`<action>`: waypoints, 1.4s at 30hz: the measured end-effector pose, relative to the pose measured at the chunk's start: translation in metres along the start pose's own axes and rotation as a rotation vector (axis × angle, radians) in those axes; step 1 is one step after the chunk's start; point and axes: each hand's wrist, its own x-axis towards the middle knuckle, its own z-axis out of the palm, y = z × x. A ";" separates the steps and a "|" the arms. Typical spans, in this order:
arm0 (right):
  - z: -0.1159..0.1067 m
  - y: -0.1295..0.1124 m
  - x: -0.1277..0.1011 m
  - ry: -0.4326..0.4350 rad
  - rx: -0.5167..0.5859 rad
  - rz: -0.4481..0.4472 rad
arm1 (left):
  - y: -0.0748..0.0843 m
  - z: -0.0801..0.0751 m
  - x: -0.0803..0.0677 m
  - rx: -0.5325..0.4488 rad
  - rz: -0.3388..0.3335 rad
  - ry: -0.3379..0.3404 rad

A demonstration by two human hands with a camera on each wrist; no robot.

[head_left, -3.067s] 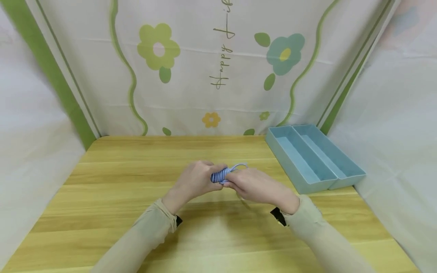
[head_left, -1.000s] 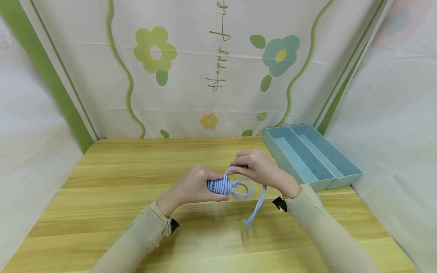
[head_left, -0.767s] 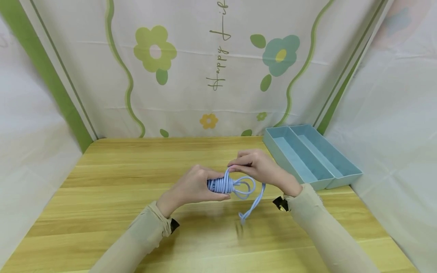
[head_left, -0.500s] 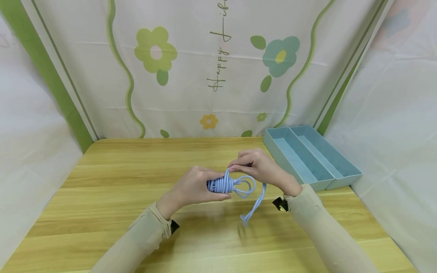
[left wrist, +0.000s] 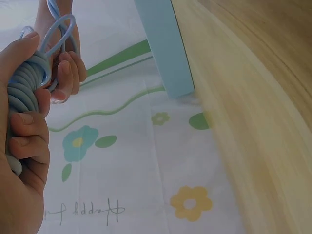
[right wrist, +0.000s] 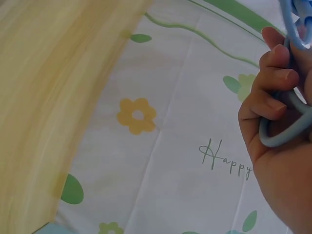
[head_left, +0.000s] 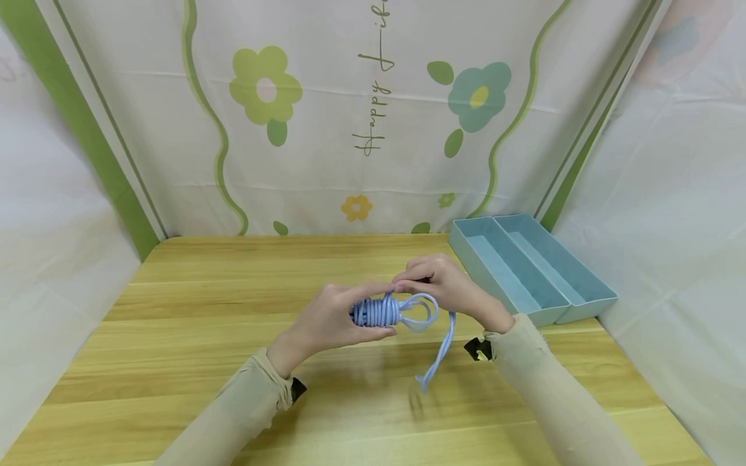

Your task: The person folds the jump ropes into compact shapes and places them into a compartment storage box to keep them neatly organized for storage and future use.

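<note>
A light blue cord wound into a tight bundle (head_left: 375, 312) is held over the table by my left hand (head_left: 320, 320). That hand's thumb and fingers lie along either side of the coils, and in the left wrist view its fingers (left wrist: 31, 131) curl round the bundle. Two loops (head_left: 430, 318) stick out of the bundle's right end. My right hand (head_left: 449, 285) pinches a strand just above the coils, close to the left hand's upper fingertip. A doubled tail (head_left: 443, 356) hangs below the right hand; the right wrist view shows cord (right wrist: 285, 136) running through its curled fingers.
Two pale blue trays (head_left: 544, 310) stand side by side at the table's back right, close beyond the right hand. A white flowered cloth (head_left: 326, 162) hangs behind the wooden table (head_left: 233, 278). Black wrist mounts (head_left: 479, 349) show under the sleeves.
My right hand has risen from the bundle's right end, drawing a strand up; loops and tail now show. Most recently, the left hand's upper fingertip has reached across the bundle to the pinched strand.
</note>
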 end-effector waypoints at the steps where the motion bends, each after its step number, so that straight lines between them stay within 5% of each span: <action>1: 0.000 -0.004 0.001 -0.002 0.014 0.002 | -0.001 0.000 0.000 -0.021 0.010 0.008; 8: -0.001 -0.018 0.005 -0.058 0.157 0.065 | 0.000 0.003 -0.001 -0.137 0.022 0.061; 17: 0.014 0.019 -0.012 -0.088 0.339 0.219 | 0.019 -0.001 0.011 -0.286 -0.010 0.154; 21: 0.022 0.020 -0.013 -0.039 0.335 0.262 | 0.029 -0.006 0.016 -0.331 -0.096 0.181; 29: 0.034 0.021 -0.011 -0.017 0.328 0.233 | 0.029 -0.009 0.009 -0.409 -0.372 0.236; 42: 0.027 0.014 -0.002 -0.129 0.416 0.280 | 0.023 -0.022 -0.005 -0.504 -0.459 0.223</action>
